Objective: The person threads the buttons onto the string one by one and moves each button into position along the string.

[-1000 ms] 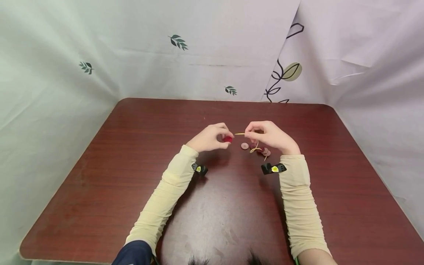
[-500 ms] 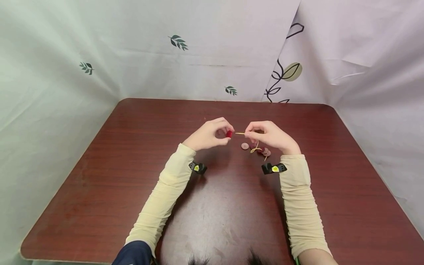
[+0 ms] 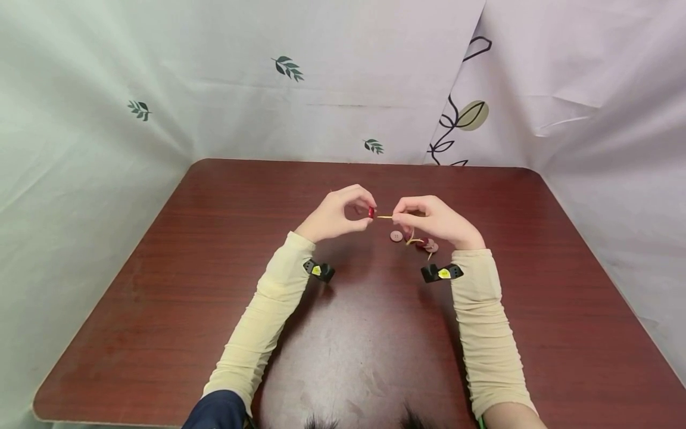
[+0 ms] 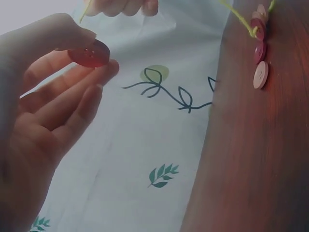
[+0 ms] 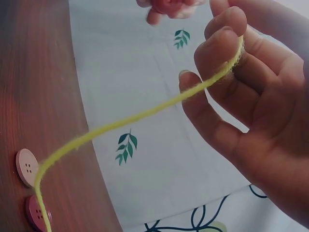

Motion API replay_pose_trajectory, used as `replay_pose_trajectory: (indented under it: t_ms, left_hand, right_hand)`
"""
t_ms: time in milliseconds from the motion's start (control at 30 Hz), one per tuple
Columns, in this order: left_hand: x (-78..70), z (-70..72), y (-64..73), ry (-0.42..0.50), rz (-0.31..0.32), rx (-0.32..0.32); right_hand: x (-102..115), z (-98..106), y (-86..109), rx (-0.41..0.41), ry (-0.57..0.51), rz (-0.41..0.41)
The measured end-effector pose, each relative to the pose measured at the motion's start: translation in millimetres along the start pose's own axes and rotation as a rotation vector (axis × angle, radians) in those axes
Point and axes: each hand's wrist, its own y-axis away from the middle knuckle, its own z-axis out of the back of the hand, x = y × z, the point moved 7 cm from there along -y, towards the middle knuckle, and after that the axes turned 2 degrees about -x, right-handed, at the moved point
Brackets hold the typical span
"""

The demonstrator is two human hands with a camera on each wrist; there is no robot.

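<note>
Between thumb and fingertips, my left hand (image 3: 334, 217) pinches a red button (image 4: 91, 54) by its edge, and its holes show in the left wrist view. My right hand (image 3: 436, 221) pinches a yellow yarn (image 5: 130, 118) near one end. A short straight tip sticks out to the left, close to the button's face in the head view. From the right fingers the rest of the yarn runs down to the table, beside a pale pink button (image 5: 27, 167) and a dark red button (image 5: 38, 213).
On the brown table (image 3: 348, 333), below the right hand, lies a small cluster of pink and dark red buttons (image 3: 429, 245), with yarn among them. A patterned white cloth (image 3: 332, 77) hangs behind the table and along its sides.
My left hand has risen slightly, and the red button has turned from face-on to nearly edge-on toward the yarn tip. The right hand has shifted a little left, narrowing the gap.
</note>
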Motion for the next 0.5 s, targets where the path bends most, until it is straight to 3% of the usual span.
replay_pose_trajectory:
  t_ms: [133,500]
  left_hand:
    - [-18.1,6.2,0.8,0.052,-0.013,-0.018]
    - [-20.7,7.2,0.4,0.107,-0.026,-0.028]
  right_hand:
    - [2,-1,-1.9,-0.012,0.030,-0.002]
    - [1,-2,-5.3,-0.064,0.010,-0.031]
